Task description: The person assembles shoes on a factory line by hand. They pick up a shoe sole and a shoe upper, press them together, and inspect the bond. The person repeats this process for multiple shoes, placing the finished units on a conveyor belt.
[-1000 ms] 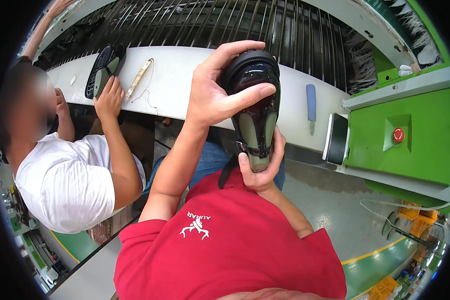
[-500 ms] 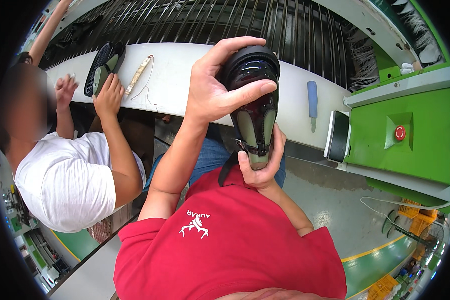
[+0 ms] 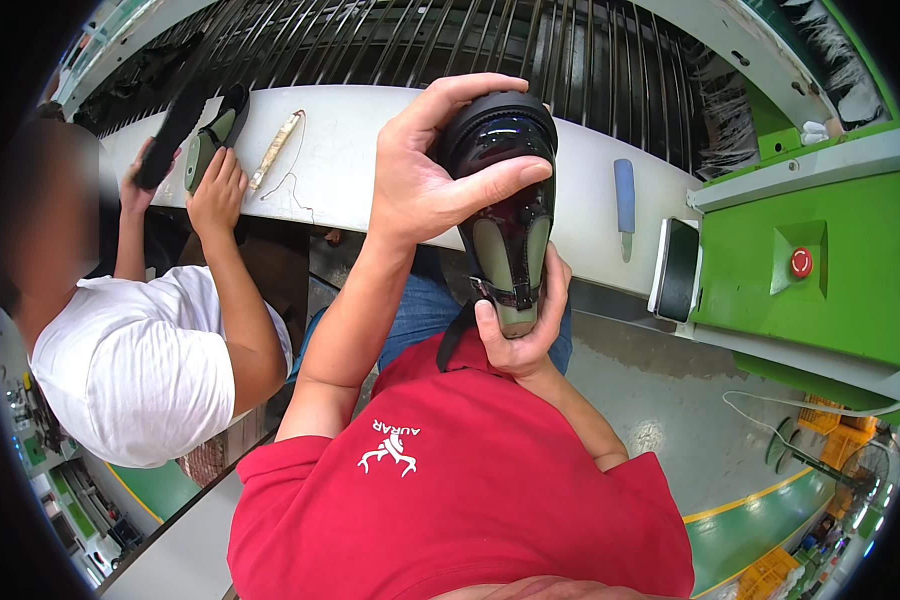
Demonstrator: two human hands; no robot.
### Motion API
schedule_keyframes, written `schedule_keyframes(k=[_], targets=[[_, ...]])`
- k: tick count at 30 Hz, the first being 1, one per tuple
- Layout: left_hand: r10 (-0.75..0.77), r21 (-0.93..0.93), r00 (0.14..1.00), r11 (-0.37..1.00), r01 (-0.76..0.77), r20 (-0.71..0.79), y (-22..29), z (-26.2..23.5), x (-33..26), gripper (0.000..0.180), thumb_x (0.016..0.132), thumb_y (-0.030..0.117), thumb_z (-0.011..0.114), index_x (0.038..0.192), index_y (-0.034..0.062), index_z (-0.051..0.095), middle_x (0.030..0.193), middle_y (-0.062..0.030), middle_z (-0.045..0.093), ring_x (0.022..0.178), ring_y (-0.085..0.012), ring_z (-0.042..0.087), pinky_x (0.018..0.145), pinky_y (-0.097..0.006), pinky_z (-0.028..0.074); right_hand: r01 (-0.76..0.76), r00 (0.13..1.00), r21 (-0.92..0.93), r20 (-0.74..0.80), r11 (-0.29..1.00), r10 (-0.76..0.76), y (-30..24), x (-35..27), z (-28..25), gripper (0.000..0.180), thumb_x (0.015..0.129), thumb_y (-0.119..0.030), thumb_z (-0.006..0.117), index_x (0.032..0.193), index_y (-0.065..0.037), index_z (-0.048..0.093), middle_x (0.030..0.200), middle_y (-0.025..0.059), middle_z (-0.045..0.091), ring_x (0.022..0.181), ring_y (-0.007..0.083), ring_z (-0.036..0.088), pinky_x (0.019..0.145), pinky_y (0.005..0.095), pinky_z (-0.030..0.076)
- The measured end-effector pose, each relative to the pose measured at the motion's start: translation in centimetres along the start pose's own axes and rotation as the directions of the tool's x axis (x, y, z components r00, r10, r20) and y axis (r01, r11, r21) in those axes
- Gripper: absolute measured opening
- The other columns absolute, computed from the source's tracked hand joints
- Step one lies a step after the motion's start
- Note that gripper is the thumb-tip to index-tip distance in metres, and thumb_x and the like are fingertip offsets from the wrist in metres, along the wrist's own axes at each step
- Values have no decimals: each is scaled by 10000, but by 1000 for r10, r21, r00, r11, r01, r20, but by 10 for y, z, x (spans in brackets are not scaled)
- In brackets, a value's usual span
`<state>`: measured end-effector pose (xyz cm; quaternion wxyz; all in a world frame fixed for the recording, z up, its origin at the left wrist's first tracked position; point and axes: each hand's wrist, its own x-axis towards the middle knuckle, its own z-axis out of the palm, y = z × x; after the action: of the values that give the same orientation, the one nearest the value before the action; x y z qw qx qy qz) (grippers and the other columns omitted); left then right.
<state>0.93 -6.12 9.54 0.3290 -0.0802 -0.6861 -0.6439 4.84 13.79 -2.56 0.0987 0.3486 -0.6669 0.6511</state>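
Note:
A glossy black strap shoe (image 3: 514, 218) is held up above the bench edge with its toe pointing away from me. A grey-green shoe last (image 3: 516, 320) fills it and shows through the openings and at the heel end. My left hand (image 3: 415, 175) is closed around the toe end, thumb across the upper and fingers over the dark sole rim. My right hand (image 3: 532, 350) cups the heel end from below, near the small buckle of the strap. The underside of the shoe is hidden from view.
On the white bench (image 3: 345, 135) lie a blue-handled tool (image 3: 624, 195) and a cream stick (image 3: 276, 150) with thread. To the left, a co-worker (image 3: 135, 350) holds a black sole (image 3: 175, 130) and another lasted shoe (image 3: 202, 150). A green machine (image 3: 750, 250) with a red button stands right.
The co-worker's far-left hand has taken hold of the black sole and drawn it left, away from the other shoe. My hands and my shoe have hardly moved.

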Motion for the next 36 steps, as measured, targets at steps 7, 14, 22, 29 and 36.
schedule_keyframes(k=[7, 14, 22, 29, 36], targets=[[6, 33, 1000, 999, -7, 4, 1, 0, 0, 605, 823, 48, 926, 1363, -55, 672, 1176, -213, 808, 1065, -218, 789, 948, -335, 641, -3, 1000, 9, -2, 1000, 3, 2, 0, 0, 911, 896, -152, 820, 1605, 147, 331, 1485, 286, 462, 1343, 383, 536, 1141, 437, 455], [25, 12, 999, 1000, -24, -26, -1, 2, 0, 586, 815, 122, 978, 1325, 5, 716, 1126, -127, 808, 1010, -192, 794, 904, -338, 664, 15, 1000, -20, 3, 1000, -15, 1, 2, -1, 903, 895, -152, 817, 1601, 146, 340, 1485, 290, 471, 1341, 385, 538, 1141, 438, 456], [26, 11, 1000, 1000, -26, -11, -3, 1, -1, 567, 827, 125, 969, 1322, 2, 720, 1122, -128, 812, 1007, -190, 793, 904, -337, 659, 25, 1000, -20, 15, 999, -25, 1, 4, -2, 897, 896, -144, 811, 1604, 143, 341, 1487, 295, 470, 1346, 388, 537, 1136, 438, 461], [12, -1, 999, 1000, -12, -32, -2, 2, -2, 543, 834, 148, 968, 1304, 3, 736, 1114, -122, 811, 1001, -183, 790, 900, -331, 656, 14, 1000, -10, 10, 1000, -14, 3, 3, 0, 901, 892, -130, 805, 1611, 138, 333, 1492, 291, 460, 1336, 381, 540, 1123, 435, 473], [-7, 4, 999, 1000, 7, -48, -1, 2, -4, 516, 844, 153, 962, 1285, 1, 742, 1107, -121, 813, 1009, -181, 792, 905, -331, 654, 12, 1000, -17, 9, 1000, -12, -1, 6, -2, 904, 884, -121, 803, 1613, 136, 333, 1484, 287, 459, 1320, 373, 544, 1109, 433, 482]])
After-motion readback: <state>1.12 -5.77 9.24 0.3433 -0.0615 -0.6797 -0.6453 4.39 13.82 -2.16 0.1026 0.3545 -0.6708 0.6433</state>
